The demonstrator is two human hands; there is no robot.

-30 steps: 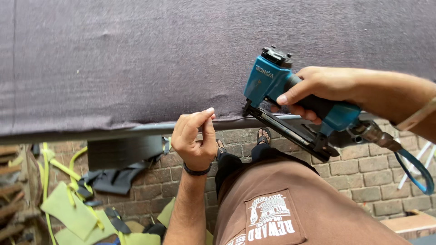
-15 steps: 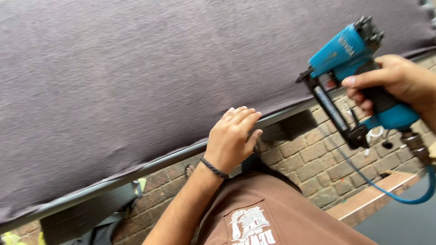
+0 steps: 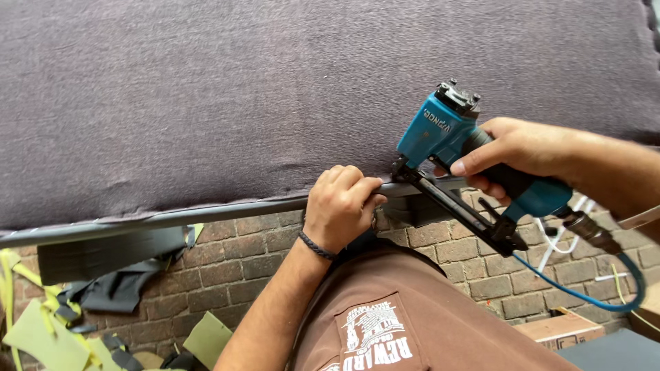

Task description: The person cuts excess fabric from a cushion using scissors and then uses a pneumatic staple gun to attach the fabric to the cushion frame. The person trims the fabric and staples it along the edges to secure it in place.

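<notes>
A wide panel covered in dark grey-purple fabric fills the upper part of the head view. My left hand pinches the fabric over the panel's lower edge, fingers curled around it. My right hand grips a teal pneumatic staple gun, index finger along its body. The gun's nose touches the fabric edge just right of my left fingers. A black magazine runs down from the nose, and a blue air hose trails from the handle.
Below lies a brick-paved floor with scraps of dark fabric and yellow-green foam offcuts at lower left. My brown apron covers the lower middle. A wooden piece lies at lower right.
My left hand went from resting on the fabric edge to pinching it. The staple gun came down and left from a raised position until its nose met the edge beside my fingers.
</notes>
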